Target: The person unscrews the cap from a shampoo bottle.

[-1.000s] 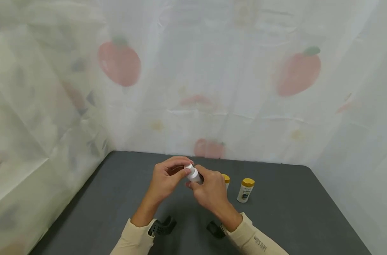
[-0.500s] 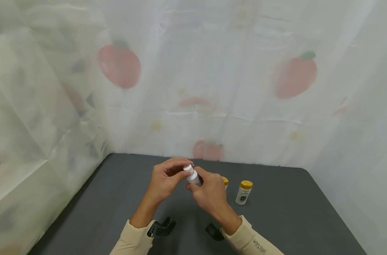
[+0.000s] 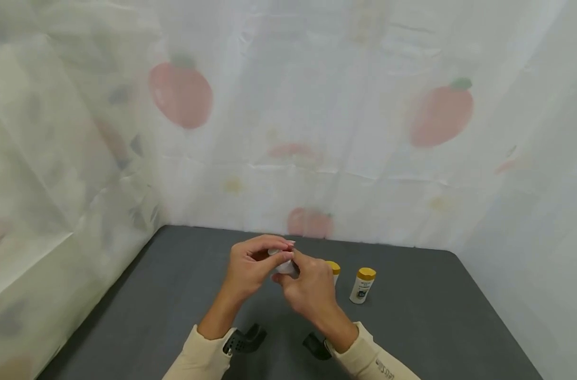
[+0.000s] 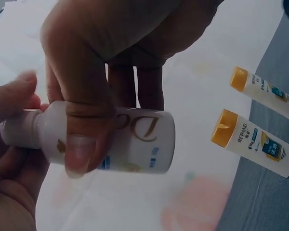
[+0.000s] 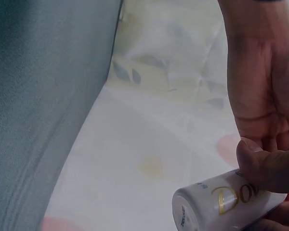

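Two hands [image 3: 247, 266] [image 3: 312, 287] grip one white bottle [image 4: 142, 144] held between them.

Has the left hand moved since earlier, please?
Yes: in the head view, the left hand shifted slightly rightward, judged against the lowest central fruit print.

left hand [image 3: 248, 266]: thumb shifted toward right hand [image 3: 312, 287] | white bottle [image 3: 285, 268]: upper end now mostly behind left thumb
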Tool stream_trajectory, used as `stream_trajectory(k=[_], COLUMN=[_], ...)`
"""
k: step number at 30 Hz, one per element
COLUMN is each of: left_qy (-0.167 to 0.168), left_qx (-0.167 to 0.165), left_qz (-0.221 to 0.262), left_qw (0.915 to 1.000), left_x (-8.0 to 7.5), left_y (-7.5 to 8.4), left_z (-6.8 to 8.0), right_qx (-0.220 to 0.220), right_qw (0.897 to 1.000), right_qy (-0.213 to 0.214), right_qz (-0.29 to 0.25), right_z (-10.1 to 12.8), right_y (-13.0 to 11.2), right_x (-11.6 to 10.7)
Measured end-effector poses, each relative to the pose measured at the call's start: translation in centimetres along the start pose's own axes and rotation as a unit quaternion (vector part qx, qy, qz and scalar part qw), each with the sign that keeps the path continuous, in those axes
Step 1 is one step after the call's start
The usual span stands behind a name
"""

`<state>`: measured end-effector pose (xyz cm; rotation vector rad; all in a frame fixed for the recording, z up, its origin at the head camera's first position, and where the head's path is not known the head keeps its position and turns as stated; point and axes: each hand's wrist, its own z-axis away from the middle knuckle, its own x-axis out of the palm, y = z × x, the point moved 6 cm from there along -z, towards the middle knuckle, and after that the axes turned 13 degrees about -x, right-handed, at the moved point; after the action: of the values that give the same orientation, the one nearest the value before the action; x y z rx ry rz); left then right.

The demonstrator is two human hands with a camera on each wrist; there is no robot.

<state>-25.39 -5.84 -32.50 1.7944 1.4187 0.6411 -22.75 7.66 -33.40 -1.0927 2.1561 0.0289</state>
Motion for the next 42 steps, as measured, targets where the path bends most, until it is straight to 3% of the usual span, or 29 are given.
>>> stream_trajectory(k=[9, 16, 26, 33, 36, 42], left_qy=[-0.039, -0.003, 0.014, 0.075, 0.086, 0.032], left_qx=[-0.047, -0.061, -0.043, -0.036, -0.038, -0.054], left_qz=[-0.011, -0.040, -0.007, -0.027, -0.040, -0.020], left_qw=[0.9981, 0.9973, 0.9990, 0.9962, 0.9948, 0.9978], left_x=[-0.7, -0.8, -0.1, 0.6, 0.7, 0.6], left_y=[-0.3, -0.5, -0.3, 0.0, 0.0, 0.0], left_z=[1.1, 1.2, 1.1, 1.2, 1.2, 1.5], right_qx=[0.018, 0.031, 0.019, 0.019, 0.019, 0.026], right_qw=[1.000, 0.999, 1.000, 1.000, 1.000, 1.000], right_qy=[0.000, -0.010, -0.007, -0.007, 0.002, 0.005], right_qz=[-0.001, 0.005, 0.010, 0.000, -0.001, -0.017], right_z=[-0.4, 0.0, 0.5, 0.8, 0.7, 0.3], right_y=[0.7, 0.5, -0.2, -0.4, -0.2, 0.5], right_x=[0.0, 0.0, -0.1, 0.1, 0.1, -0.1])
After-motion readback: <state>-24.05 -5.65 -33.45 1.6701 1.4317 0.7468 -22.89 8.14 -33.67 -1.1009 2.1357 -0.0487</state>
